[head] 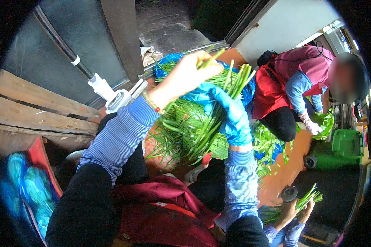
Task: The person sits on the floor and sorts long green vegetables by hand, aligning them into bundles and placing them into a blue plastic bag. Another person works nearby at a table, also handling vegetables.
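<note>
My left hand [198,69], bare with a beaded bracelet at the wrist, pinches a few green stalks [215,58]. Below it and to the right, my right hand [235,119] wears a blue disposable glove and is closed around a bunch of long green stems that look like garlic chives [215,122]. The thick pale ends of the bunch point up and the leaves hang down. Beneath both hands lies a heap of loose green leaves [176,140]. More stems rest in an open blue plastic bag [170,58] behind my hands, partly hidden by them.
A co-worker [300,74] in a red apron crouches at right, handling leafy greens [324,123]. Another person's hands [293,210] hold stems at lower right. A green wheeled bin [337,157] lies between them. A stick vacuum [111,95] and wooden boards [43,108] are at left.
</note>
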Available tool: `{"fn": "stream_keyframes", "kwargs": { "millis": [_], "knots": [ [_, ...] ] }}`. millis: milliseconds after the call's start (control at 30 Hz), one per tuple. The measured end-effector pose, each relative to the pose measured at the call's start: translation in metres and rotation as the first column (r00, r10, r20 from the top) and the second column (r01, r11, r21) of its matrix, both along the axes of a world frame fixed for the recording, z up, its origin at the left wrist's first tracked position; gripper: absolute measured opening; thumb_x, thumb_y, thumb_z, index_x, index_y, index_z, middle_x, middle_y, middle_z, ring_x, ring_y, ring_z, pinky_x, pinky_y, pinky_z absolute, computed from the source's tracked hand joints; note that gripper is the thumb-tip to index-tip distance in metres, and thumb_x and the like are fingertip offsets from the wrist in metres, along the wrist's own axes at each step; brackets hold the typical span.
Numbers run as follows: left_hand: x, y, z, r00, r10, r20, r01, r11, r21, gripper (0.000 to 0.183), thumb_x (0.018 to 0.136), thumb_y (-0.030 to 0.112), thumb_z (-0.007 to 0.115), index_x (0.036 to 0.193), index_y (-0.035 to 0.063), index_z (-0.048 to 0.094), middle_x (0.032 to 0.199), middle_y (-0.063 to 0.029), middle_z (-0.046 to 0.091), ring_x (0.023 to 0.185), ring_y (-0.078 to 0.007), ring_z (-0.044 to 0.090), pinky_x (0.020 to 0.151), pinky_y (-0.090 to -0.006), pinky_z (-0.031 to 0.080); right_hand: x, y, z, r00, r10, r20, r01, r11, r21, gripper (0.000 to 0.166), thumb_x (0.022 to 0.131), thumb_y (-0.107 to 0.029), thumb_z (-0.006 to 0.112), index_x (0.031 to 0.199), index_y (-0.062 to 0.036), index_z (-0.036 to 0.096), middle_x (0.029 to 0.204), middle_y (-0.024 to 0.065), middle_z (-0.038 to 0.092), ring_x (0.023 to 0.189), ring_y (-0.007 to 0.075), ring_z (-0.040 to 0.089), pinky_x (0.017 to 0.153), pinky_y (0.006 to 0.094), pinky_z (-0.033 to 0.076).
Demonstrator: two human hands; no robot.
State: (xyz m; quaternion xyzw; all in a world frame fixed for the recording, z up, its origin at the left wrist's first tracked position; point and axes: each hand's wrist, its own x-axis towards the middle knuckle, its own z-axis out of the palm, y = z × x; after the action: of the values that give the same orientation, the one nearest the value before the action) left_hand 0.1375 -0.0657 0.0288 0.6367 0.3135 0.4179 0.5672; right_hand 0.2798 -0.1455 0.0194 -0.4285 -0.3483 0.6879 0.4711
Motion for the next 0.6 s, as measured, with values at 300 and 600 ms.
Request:
{"fn": "stream_keyframes", "kwargs": {
  "millis": [300, 600],
  "knots": [
    [0.000, 0.005, -0.019, 0.997, 0.028, -0.071, -0.025, 0.999, 0.048, 0.017, 0.077, 0.017, 0.062, 0.083, 0.0012, 0.060, 0.069, 0.0003, 0.055, 0.065, -0.0071, 0.050, 0.061, -0.0225, 0.041, -0.017, -0.002, -0.008, 0.966, -0.256, 0.028, 0.257, 0.966, -0.033, 0.037, 0.088, -0.026, 0.051, 0.117, -0.0035, 0.052, 0.093, 0.0068, 0.064, 0.071, 0.0110, 0.059, 0.060, 0.0232, 0.047],
    [-0.015, 0.021, -0.009, 0.971, 0.203, 0.126, -0.194, 0.977, -0.085, 0.011, 0.081, 0.016, 0.056, 0.084, 0.0050, 0.056, 0.069, 0.0003, 0.059, 0.041, -0.0001, 0.032, 0.035, -0.0185, 0.021, 0.003, 0.009, -0.014, 0.933, -0.289, -0.215, 0.279, 0.957, -0.073, 0.040, 0.089, -0.025, 0.047, 0.123, -0.0055, 0.047, 0.119, 0.0110, 0.052, 0.101, 0.0180, 0.052, 0.091, 0.0336, 0.041]
  ]
}}
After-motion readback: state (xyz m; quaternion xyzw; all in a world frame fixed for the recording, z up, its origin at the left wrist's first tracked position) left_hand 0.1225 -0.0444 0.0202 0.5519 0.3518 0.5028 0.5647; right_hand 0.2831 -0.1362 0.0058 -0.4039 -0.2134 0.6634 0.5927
